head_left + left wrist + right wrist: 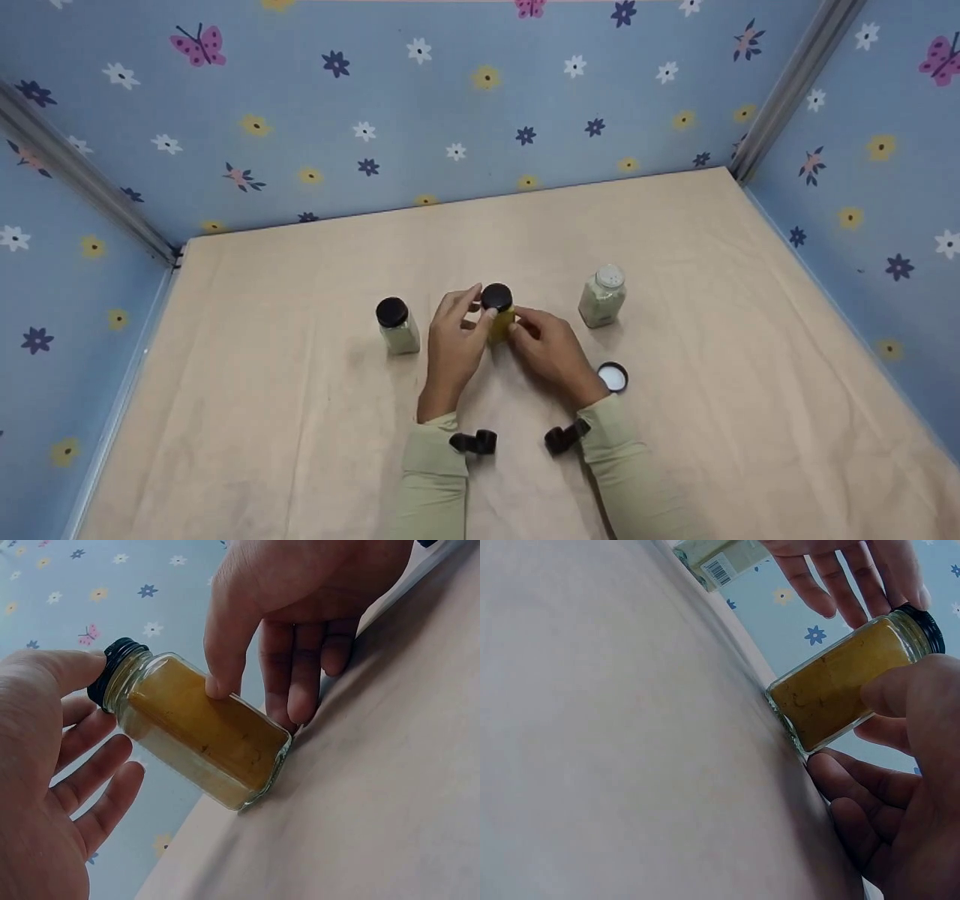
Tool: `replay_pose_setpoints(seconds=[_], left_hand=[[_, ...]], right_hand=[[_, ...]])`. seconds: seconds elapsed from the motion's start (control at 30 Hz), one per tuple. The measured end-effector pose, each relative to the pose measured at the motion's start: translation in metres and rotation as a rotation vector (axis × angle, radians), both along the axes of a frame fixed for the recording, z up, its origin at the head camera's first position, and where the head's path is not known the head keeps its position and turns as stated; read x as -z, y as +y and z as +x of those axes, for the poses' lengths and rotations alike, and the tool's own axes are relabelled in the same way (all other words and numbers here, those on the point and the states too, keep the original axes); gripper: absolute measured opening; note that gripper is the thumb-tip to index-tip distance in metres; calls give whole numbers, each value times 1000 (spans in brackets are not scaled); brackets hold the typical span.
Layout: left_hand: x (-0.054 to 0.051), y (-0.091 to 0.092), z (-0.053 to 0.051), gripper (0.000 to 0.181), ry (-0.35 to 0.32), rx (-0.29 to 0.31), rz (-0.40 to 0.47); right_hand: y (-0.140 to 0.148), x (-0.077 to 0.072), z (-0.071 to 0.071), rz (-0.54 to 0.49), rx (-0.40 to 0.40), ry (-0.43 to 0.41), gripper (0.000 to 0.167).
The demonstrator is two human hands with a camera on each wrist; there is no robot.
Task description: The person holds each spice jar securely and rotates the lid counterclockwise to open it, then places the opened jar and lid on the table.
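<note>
Item 1: glass jar of yellow-brown powder (pixel 202 731), square-bodied with cut corners, one. It stood upright near the middle of the cloth-covered table (pixel 225 375), between two other jars, its base at the cloth. Fitted with a black screw cap (pixel 496 297), seated on the neck.

Item 2: left hand (pixel 456 337). Thumb and forefinger pinched the black screw cap from the side; the remaining fingers were spread, slightly bent, beside the jar's neck.

Item 3: right hand (pixel 551 349). Thumb and forefinger were clamped on the jar's glass body; the other fingers curled in low, close to the cloth.

Item 4: black-capped jar of pale green contents (pixel 401 336), upright, just left of the left hand.

Item 5: uncapped jar of pale green contents (pixel 602 304), upright, right of and beyond the right hand, with a whitish dotted top (pixel 610 275).

Item 6: loose black cap with white liner (pixel 613 377), lying liner up beside the right wrist.

Item 7: long pale green sleeves (pixel 435 480), two, each with a small black wrist device (pixel 474 442) at the cuff.

Item 8: blue panels (pixel 420 97), printed with flowers and butterflies, along the table's far and side edges.
</note>
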State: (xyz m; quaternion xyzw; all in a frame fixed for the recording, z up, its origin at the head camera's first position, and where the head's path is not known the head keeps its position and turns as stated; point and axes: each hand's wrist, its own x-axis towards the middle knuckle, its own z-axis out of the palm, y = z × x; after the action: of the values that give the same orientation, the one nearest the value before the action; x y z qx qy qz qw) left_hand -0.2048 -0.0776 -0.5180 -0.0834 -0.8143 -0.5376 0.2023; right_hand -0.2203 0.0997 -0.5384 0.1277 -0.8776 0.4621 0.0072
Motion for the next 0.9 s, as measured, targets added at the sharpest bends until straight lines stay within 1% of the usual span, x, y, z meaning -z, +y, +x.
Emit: replay_pose_setpoints(seconds=[0.23, 0.37, 0.7, 0.9], left_hand=[[0, 0, 0, 36, 3, 19, -10], [-1, 0, 0, 34, -1, 14, -5], [-1, 1, 1, 36, -39, -23, 10], [1, 1, 0, 43, -28, -21, -14]], right_hand=[[1, 0, 0, -21, -7, 5, 36], [1, -1, 0, -24, -3, 0, 36], [1, 0, 0, -34, 1, -2, 35], [0, 1, 1, -27, -2, -1, 36]])
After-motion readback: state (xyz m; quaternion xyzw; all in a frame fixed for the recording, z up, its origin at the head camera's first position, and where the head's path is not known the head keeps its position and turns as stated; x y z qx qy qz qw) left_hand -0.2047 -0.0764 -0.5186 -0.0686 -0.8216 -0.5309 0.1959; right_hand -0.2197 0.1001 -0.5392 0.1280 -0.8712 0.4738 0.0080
